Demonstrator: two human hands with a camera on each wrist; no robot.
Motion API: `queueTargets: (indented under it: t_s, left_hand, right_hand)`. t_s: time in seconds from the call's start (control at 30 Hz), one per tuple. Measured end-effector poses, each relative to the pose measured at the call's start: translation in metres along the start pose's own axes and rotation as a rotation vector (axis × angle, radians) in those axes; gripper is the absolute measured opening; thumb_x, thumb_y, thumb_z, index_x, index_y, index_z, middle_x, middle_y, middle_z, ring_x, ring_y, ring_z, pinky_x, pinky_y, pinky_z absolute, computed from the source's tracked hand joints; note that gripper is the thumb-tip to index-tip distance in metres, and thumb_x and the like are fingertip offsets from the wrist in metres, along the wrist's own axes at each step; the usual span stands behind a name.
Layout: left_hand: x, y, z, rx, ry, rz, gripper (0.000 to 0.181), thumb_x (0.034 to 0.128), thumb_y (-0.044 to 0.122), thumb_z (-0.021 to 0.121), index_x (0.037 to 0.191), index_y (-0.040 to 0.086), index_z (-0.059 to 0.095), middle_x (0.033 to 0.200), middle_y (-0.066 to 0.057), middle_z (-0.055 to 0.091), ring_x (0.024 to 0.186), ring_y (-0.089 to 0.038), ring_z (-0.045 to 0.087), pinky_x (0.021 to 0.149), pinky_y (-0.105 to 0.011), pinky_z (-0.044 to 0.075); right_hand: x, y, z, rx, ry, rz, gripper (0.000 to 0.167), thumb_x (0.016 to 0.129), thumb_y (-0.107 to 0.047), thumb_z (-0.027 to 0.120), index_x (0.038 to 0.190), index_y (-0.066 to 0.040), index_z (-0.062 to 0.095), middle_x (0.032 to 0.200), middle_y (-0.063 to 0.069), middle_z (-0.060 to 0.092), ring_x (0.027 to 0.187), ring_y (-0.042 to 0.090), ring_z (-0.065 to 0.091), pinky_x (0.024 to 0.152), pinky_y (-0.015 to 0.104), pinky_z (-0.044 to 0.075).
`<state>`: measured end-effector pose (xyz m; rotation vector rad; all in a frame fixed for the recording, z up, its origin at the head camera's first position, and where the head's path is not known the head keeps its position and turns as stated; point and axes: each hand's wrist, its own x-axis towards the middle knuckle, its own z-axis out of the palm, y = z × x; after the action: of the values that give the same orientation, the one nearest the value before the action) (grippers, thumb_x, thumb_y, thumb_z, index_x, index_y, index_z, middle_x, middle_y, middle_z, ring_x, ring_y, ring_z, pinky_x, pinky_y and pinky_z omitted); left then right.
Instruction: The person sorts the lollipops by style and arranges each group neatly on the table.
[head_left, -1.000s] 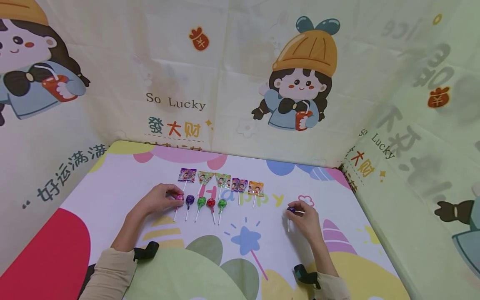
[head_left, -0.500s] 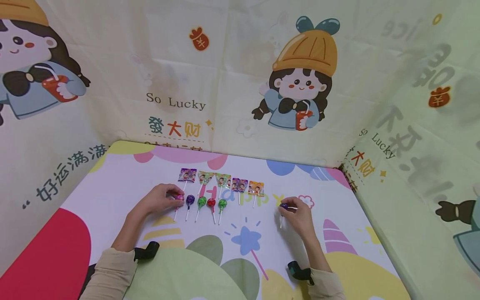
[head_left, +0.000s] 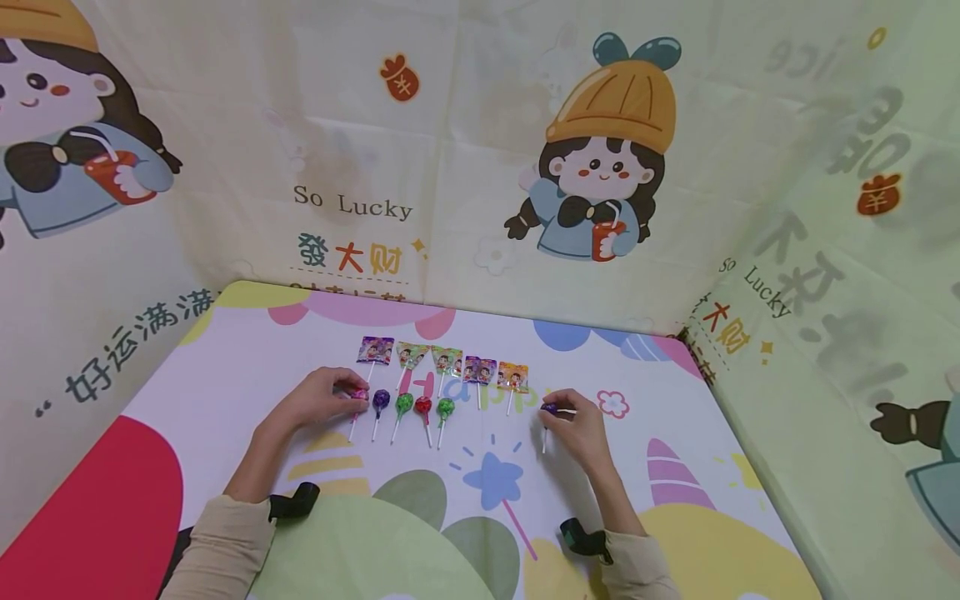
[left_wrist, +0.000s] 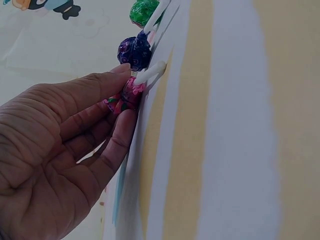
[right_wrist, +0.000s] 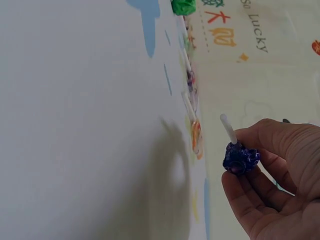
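Observation:
Between thumb and fingers, my left hand point(head_left: 324, 395) pinches a pink lollipop point(left_wrist: 129, 95) at the left end of the front row; its white stick points toward me. My right hand point(head_left: 577, 423) pinches a purple lollipop point(right_wrist: 240, 159) by its wrapped head above the table, stick hanging down in the head view. Beside the left hand lie another purple lollipop point(head_left: 381, 402), a green lollipop point(head_left: 404, 404), a red lollipop point(head_left: 423, 406) and a second green lollipop point(head_left: 446, 409), heads away from me.
Behind them lies a row of flat-wrapped lollipops, including a purple packet point(head_left: 375, 351), a green packet point(head_left: 412, 356) and an orange packet point(head_left: 513, 377). The table point(head_left: 345, 550) has a printed cover, and printed curtains point(head_left: 465, 167) enclose its back and sides.
My right hand has moved left with the purple lollipop, closer to the rows. The left hand stays on the pink lollipop, and the lollipops on the table have not moved.

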<state>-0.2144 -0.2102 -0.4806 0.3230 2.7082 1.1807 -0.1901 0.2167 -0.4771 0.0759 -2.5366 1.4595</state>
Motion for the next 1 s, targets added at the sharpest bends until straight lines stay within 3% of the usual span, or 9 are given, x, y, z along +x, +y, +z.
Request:
queueTargets:
  t_s: [0.27, 1.0]
  left_hand:
    - [0.002, -0.004, -0.001, 0.005, 0.002, -0.005, 0.033, 0.0885, 0.023, 0.081, 0.113, 0.004, 0.072, 0.102, -0.007, 0.07, 0.098, -0.027, 0.059, 0.096, -0.05, 0.048]
    - [0.002, -0.002, -0.003, -0.007, -0.007, -0.01, 0.033, 0.0887, 0.023, 0.081, 0.114, 0.004, 0.071, 0.103, -0.007, 0.07, 0.099, -0.026, 0.059, 0.097, -0.051, 0.048]
  right_hand:
    - [0.001, -0.012, 0.012, -0.023, -0.027, 0.038, 0.021, 0.083, 0.001, 0.08, 0.102, 0.0, 0.071, 0.102, 0.014, 0.072, 0.1, 0.029, 0.068, 0.09, 0.036, 0.059]
    - [0.002, -0.036, 0.048, 0.045, -0.09, -0.039, 0.018, 0.084, 0.0, 0.079, 0.1, -0.001, 0.071, 0.099, 0.011, 0.072, 0.097, 0.027, 0.068, 0.088, 0.038, 0.06]
